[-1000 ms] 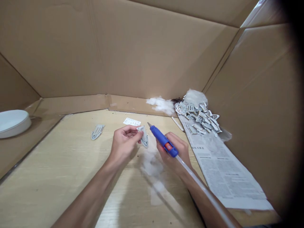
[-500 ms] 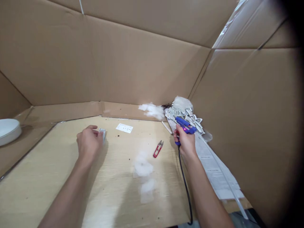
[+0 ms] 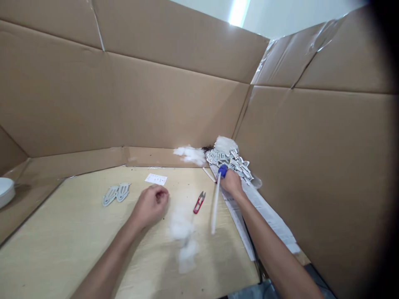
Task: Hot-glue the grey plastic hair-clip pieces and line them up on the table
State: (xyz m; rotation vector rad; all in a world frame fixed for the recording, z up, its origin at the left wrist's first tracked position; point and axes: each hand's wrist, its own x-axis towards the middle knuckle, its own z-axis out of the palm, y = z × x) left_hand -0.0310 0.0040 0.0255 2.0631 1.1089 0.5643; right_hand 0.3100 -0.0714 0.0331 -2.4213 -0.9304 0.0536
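Observation:
My right hand (image 3: 232, 182) is closed around a blue glue gun (image 3: 222, 170), with a long white glue stick (image 3: 215, 207) sticking out of its back toward me. My left hand (image 3: 153, 203) hovers over the table with its fingers curled together; whether anything is between them is hidden. Two grey-white slotted pieces (image 3: 116, 194) lie side by side to its left. Just beyond it is a white printed card (image 3: 156, 179). Red snips (image 3: 199, 202) rest between my hands.
Many similar slotted pieces (image 3: 240, 166) are heaped at the back right on white paper (image 3: 274, 216). White fluff (image 3: 190, 155) lies beside them, more fluff (image 3: 181, 226) nearer me. A white round container (image 3: 6, 192) stands far left. Cardboard walls (image 3: 174, 108) surround the table.
My left hand has let go of a slotted piece and moved right. The glue gun has turned, so its glue stick now points toward me. The view has tilted up.

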